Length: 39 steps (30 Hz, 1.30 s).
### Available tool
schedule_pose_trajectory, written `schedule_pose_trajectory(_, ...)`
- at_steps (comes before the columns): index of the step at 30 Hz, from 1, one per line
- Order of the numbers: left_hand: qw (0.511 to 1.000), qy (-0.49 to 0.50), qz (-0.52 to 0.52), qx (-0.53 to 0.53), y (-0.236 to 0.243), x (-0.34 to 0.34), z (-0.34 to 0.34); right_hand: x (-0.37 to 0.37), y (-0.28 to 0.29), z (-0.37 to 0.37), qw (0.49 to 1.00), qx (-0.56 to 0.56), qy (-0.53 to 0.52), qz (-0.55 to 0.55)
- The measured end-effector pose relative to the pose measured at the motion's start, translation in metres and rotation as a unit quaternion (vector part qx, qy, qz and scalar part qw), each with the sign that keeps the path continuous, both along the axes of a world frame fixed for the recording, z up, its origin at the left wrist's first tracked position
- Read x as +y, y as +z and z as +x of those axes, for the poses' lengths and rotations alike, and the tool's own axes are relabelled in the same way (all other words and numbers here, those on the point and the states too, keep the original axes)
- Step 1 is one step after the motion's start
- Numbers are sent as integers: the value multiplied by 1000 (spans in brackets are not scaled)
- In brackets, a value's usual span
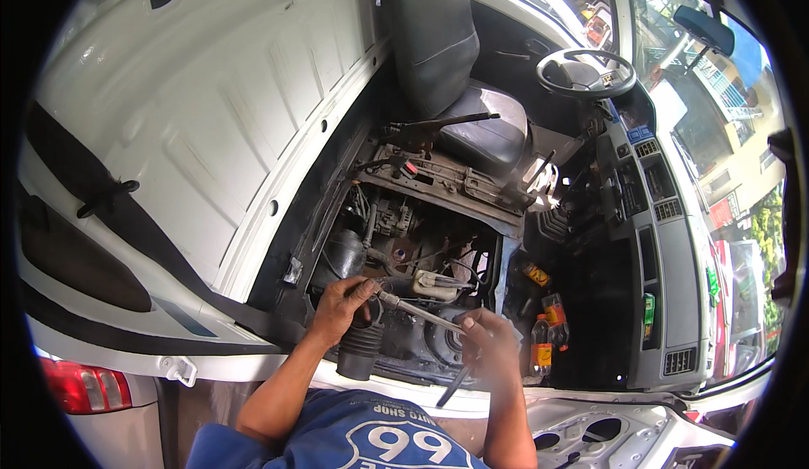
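Observation:
My left hand [345, 305] is closed round the near end of a silver metal wrench bar [421, 313] over the exposed engine bay, just above a black ribbed rubber duct [361, 351]. My right hand [479, 338], partly blurred, grips the bar's right end; a dark rod [455, 386] shows below that hand, and I cannot tell if it is held. Around them are engine parts [392, 216], a pale plastic reservoir [434, 282] and a dark rounded housing [345, 248].
A black seat [476, 136], steering wheel [586, 53] and gear lever [548, 212] are beyond the opening. Several drink bottles [542, 343] lie on the dark floor by the dashboard [672, 284]. A white wall panel [194, 107] with a seat belt [152, 233] borders the left, a white door [581, 439] the lower right.

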State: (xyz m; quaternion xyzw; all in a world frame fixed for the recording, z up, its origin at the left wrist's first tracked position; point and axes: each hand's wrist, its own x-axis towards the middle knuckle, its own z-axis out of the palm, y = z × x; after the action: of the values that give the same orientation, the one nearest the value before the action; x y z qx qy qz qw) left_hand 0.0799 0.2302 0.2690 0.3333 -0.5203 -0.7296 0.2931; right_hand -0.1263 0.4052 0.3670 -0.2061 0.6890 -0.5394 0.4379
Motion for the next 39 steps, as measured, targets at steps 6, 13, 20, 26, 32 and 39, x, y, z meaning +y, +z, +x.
schedule_pose_trajectory(6,998,20,33,-40,-6,-8,2,-3,-11,3,806,528,200,-177)
schedule_pose_trajectory(13,999,37,-11,-31,-3,-3,-4,-4,-16,-13,999,2,50,-22)
schedule_pose_trajectory(20,999,29,18,-43,2,-1,-7,0,-19,-14,844,479,155,-185)
schedule_pose_trajectory(26,999,30,13,-29,0,1,-8,-1,-16,-10,960,256,50,-104)
schedule_pose_trajectory(32,999,25,23,-27,-3,3,-4,3,-12,-8,945,312,87,-44)
schedule_pose_trajectory(39,998,34,40,-25,-5,2,-4,0,-21,-3,814,522,132,-218)
